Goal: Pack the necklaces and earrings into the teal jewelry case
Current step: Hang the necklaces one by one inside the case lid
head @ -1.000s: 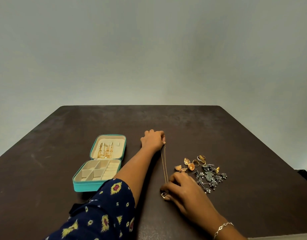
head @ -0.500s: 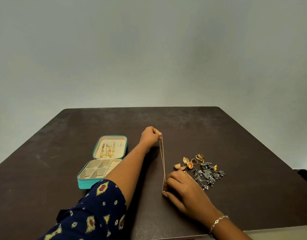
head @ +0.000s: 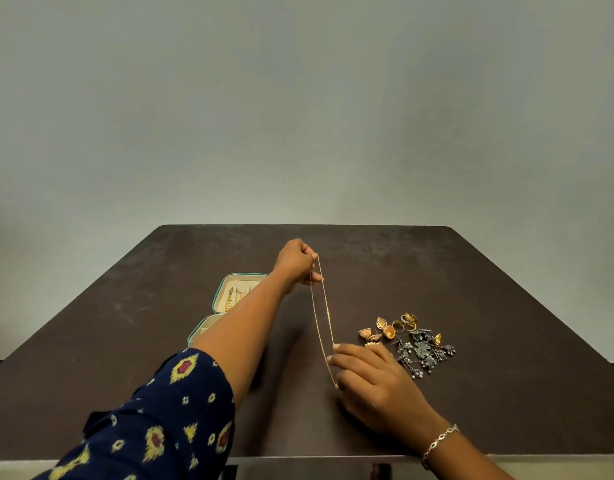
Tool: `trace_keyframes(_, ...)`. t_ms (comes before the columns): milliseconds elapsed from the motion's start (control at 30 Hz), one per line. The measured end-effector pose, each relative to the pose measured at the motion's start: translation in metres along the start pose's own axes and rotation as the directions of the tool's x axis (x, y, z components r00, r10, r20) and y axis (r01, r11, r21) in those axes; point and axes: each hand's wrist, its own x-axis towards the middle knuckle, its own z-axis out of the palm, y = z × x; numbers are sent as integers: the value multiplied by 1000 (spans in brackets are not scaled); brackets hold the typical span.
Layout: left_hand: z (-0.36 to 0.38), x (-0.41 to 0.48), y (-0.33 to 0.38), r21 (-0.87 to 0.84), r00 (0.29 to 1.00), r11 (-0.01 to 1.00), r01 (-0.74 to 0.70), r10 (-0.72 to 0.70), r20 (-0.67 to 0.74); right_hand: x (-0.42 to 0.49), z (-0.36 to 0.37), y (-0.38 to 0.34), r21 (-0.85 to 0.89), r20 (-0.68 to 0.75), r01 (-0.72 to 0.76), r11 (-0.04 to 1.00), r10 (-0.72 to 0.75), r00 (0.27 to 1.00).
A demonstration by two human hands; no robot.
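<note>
gold necklace (head: pixel 328 315): left hand (head: pixel 296 263), right hand (head: pixel 374 382)

Single wide-angle head cam at near edge of the worktop (head: pixel 471 289), pitched forward and down; wall (head: pixel 298 116) fills upper half, left hand (head: pixel 296 263) and right hand (head: pixel 371 379) close below.

No readable text, labels, brands or numbers anywhere; nothing legible on any item in view.
</note>
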Motion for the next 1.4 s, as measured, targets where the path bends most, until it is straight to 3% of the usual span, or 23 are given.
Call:
trace_keyframes(100,-7,-9,4,88,999,996,-14,11,37,-1,-3,-4,-18,-15,45,999,-46,999)
trace_keyframes(267,-15,-23,7,119,996,992,-32,21,91,2,-5,-10,36,4,-51,998,51,999)
trace_keyframes(433,-17,-34,5,54,994,999,-2,-3,105,18,-20,-15,184,253,-299,936,248,935)
trace_keyframes(533,-15,-43,6,-22,995,1000,15,-13,95,31,-28,-16,427,344,-562,708,448,825)
trace_keyframes(633,-13,-52,8,-106,998,994,10,-3,63,49,-41,-14,640,476,-722,263,602,641)
trace_keyframes(733,-11,-62,11,-237,999,971,30,-21,41,60,-54,-8,674,611,-729,-120,645,459)
trace_keyframes(867,-6,-73,10,-342,996,937,67,-43,77,62,-65,-1,685,667,-630,-365,663,340)
trace_keyframes(1000,3,-83,10,-362,990,929,78,-30,137,65,-72,5,729,641,-529,-434,704,306)
trace_keyframes(1200,13,-98,17,-328,980,944,44,24,198,67,-73,1,753,601,-545,-369,724,339)
trace_keyframes(1400,18,-98,21,-345,986,934,92,-37,163,68,-70,-6,775,563,-553,-306,733,383)
